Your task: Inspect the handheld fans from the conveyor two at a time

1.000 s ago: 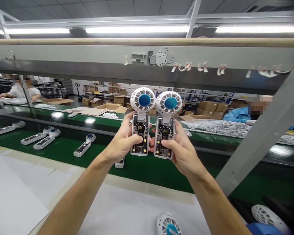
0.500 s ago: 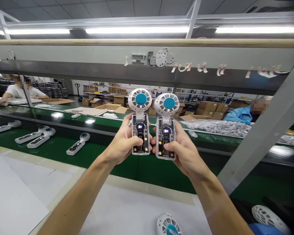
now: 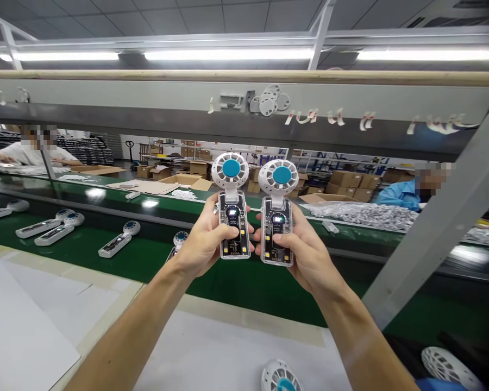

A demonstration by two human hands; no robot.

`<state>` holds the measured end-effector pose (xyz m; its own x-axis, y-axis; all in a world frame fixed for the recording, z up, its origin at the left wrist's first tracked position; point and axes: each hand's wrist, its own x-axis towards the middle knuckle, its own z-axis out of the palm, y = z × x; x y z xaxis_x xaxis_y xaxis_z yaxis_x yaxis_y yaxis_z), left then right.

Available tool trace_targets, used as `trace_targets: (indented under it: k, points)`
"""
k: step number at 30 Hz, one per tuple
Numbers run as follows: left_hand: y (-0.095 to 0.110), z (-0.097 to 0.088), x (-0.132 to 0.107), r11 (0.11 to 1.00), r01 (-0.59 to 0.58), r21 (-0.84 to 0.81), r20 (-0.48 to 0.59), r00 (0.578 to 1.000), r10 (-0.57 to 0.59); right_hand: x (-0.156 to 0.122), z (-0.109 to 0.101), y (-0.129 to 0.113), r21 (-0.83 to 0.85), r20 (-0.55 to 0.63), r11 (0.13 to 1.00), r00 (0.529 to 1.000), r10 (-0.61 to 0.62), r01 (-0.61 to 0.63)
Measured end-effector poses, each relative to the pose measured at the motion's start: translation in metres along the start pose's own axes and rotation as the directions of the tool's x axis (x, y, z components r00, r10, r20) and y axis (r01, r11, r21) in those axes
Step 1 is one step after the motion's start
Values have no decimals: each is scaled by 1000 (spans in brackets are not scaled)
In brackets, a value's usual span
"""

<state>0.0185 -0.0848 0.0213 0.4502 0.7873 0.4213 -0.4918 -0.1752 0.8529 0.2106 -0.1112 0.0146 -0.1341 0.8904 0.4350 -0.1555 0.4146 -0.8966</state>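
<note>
My left hand [image 3: 206,236] is closed around a handheld fan [image 3: 231,209], its thumb pressing the front of the clear case. A second handheld fan [image 3: 277,217] is gripped the same way by my right hand [image 3: 305,239]. Both fans stand upright side by side, slightly apart, above the green belt. Each has a round white grille with a blue centre, and a see-through handle showing a dark circuit board and a small lit display. Fingers behind the handles are partly hidden.
Several similar fans [image 3: 119,239] lie along the green conveyor belt [image 3: 236,288]. Another fan [image 3: 282,377] rests on the white worktop [image 3: 212,347]. A slanted metal post [image 3: 427,228] stands at right. Two people [image 3: 399,193] are beyond the belt, near a heap of small bagged parts [image 3: 362,215] and cartons.
Fans on the belt have shifted left, and another has come into view behind my left forearm. The displays on the held fans look different. Both hands keep their grip.
</note>
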Motion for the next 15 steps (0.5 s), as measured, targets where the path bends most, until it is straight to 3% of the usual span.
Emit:
trace_targets:
  k: [8,15]
  points:
    - [-1,2,0,1000,-6,-17,-38,999,5,2,-5,6,0,-21,1000,1000,-22,22]
    - [-1,2,0,999,21,-26,3,1000,-20,-1,-3,0,19,-52,998,997,-55,56]
